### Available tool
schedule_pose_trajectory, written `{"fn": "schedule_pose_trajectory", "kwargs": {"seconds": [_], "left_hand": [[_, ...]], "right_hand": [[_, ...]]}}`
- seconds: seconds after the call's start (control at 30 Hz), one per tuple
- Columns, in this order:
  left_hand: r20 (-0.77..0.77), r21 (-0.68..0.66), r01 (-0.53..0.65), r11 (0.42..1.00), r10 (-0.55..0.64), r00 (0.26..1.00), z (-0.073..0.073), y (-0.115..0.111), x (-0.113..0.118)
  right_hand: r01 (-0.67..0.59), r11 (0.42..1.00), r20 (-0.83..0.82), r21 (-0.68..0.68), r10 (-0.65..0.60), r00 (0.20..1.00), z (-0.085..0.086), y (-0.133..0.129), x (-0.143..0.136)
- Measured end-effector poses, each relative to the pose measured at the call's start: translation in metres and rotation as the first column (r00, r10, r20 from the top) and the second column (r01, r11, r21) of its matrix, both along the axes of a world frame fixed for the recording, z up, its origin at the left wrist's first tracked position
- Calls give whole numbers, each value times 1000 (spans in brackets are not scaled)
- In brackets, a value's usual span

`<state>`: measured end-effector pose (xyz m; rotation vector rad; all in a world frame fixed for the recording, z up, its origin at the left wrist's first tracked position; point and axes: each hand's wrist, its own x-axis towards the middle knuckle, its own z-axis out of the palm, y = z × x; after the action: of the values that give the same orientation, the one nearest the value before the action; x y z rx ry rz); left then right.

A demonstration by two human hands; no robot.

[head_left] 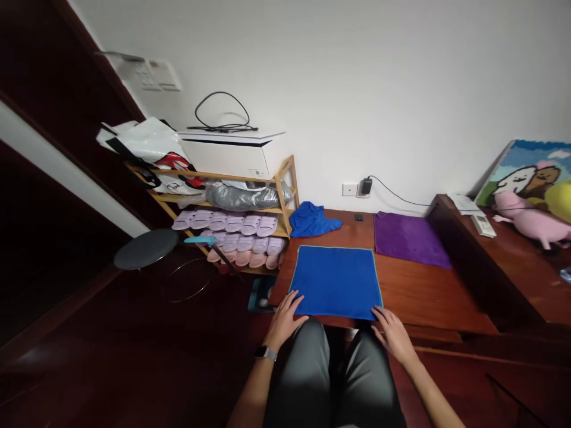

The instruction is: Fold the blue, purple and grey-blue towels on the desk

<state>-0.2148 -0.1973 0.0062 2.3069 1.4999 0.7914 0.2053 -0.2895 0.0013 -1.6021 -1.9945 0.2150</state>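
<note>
Two bare hands reach forward in my head-camera feed, one at each near corner of a blue cloth [336, 282] laid flat on the reddish-brown wooden desk [414, 291]. I see the left hand [284, 321] with its fingers loosely spread and its thumb well away from them, fingertips touching the cloth's near left corner. The right hand [396, 334] mirrors it at the near right corner: fingers closer together, fingertips on the edging, thumb apart and lower. I can't tell how hard either hand presses.

Behind the flat cloth, toward the wall, I make out a crumpled blue cloth [313, 220] at the left and a purple cloth [410, 239] spread at the right. Left of the desk stands a wooden rack [285, 205] with rows of lilac and pink slippers [235, 223]. Grey-trousered knees [312, 362] show between the forearms.
</note>
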Motion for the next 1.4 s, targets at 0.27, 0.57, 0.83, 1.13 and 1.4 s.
{"fn": "schedule_pose_trajectory", "kwargs": {"seconds": [0.27, 0.57, 0.83, 1.13, 1.4], "left_hand": [[37, 105, -31, 994, 27, 999, 13, -7, -24], [452, 48, -72, 996, 42, 891, 135, -14, -2], [538, 0, 61, 998, -52, 841, 243, 24, 38], [613, -197, 381, 903, -189, 767, 282, 143, 161], [691, -77, 340, 937, -196, 696, 301, 275, 298]], "right_hand": [[51, 998, -61, 46, -48, 997, 15, -3, 0], [218, 970, -416, 110, -155, 896, 120, -28, 25], [322, 852, -279, 413, -218, 935, 238, -57, 83], [377, 831, -188, 409, -328, 926, 278, 22, 203], [559, 767, -227, 315, -511, 829, 310, 182, 320]]}}
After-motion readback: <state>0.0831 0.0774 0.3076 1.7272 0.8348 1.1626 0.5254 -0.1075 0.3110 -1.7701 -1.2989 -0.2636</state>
